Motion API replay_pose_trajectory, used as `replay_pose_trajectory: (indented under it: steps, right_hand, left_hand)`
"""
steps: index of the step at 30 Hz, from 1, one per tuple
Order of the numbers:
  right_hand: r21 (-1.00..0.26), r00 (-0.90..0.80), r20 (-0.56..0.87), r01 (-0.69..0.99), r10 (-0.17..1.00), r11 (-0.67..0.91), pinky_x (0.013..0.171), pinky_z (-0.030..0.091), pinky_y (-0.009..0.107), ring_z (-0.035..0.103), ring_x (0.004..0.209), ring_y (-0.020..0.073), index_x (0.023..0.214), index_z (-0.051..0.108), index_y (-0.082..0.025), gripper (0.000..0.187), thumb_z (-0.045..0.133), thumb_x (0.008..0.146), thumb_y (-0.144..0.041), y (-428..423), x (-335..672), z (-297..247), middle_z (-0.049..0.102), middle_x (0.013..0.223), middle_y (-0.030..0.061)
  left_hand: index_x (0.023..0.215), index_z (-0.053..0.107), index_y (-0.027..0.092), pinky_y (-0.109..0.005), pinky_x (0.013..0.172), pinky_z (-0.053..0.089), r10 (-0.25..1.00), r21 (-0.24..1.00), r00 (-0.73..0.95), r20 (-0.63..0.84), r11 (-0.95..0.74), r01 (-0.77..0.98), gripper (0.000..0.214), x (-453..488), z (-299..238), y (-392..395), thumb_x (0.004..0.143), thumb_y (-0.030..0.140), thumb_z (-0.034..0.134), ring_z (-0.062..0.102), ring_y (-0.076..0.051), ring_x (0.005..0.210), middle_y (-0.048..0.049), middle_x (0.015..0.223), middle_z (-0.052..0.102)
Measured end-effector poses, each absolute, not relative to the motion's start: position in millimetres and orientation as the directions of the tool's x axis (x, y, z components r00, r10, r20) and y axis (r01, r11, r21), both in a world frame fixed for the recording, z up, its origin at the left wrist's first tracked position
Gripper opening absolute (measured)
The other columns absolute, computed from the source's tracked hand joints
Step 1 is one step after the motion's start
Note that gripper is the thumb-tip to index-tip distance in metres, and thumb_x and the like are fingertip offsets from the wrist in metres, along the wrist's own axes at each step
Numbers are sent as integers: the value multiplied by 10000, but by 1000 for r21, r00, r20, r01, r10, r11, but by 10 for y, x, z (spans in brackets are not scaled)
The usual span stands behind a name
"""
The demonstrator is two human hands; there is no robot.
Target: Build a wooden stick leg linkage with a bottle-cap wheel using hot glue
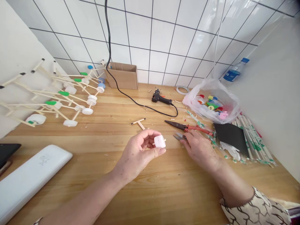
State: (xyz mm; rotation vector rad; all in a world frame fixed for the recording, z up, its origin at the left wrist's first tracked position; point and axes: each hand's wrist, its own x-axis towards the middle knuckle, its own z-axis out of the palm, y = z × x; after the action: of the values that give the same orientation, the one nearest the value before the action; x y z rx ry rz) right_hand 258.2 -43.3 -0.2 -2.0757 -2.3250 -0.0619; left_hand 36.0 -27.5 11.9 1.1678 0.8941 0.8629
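Note:
My left hand pinches a pale pink pair of bottle caps between thumb and fingers, above the middle of the table. A short thin stick pokes out from the caps. My right hand lies low over the table, its fingers closed over the handles of scissors, whose short silver blades show slightly apart. Just beyond it are long-nosed pliers with red handles. A small T-shaped stick piece with a black tip lies behind my left hand.
Stick models with cap wheels stand at left, near a white power bank. A black glue gun with its cord, a cardboard box and a tape roll sit behind. At right are a bag of caps, black card and wrapped sticks.

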Motion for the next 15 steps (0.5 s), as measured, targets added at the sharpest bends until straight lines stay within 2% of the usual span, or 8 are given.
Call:
replay_pose_trajectory:
  steps: [3,6,7,9,12,15]
  right_hand:
    - [29,-111,36,994,993,110,668,485,376,618,894,316,881,623,-134,153,487,883,-205,-428,2574,-11,637,935,166]
    - [-64,-134,140,987,981,144,739,491,441,600,926,337,909,625,-124,166,504,880,-234,-431,2573,-22,627,962,187]
    - [-136,-145,188,976,971,172,770,487,455,594,945,335,928,623,-122,178,509,881,-251,-442,2567,-20,625,976,188]
    - [-355,-163,243,902,956,244,809,487,444,596,945,299,974,614,-130,214,513,890,-299,-485,2537,-2,630,979,166]
    - [-730,-240,158,625,958,277,801,508,374,609,865,218,1045,596,-162,272,526,893,-377,-582,2437,37,649,941,103]
    - [-926,-354,57,331,934,181,808,509,348,614,878,193,1103,576,-170,321,541,887,-405,-654,2311,54,651,956,86]
  left_hand:
    - [898,615,182,-279,719,455,932,998,357,-64,68,2,265,372,160,-304,672,239,742,567,-156,766,-17,831,635]
    - [894,623,176,-274,685,452,942,999,334,-30,14,51,242,387,191,-327,676,227,718,555,-155,742,-20,820,624]
    - [892,626,176,-272,676,450,942,998,335,-26,5,62,239,391,196,-332,675,223,715,551,-152,728,-18,811,622]
    - [886,632,181,-266,657,445,941,996,337,-12,-20,89,240,399,195,-340,666,216,720,538,-144,696,-12,796,620]
    - [870,641,194,-257,637,434,930,986,365,29,-86,141,228,412,174,-354,663,226,733,521,-137,669,0,778,626]
    - [855,646,207,-255,631,428,916,970,395,72,-156,186,198,427,148,-377,682,248,732,534,-142,677,-1,785,642]
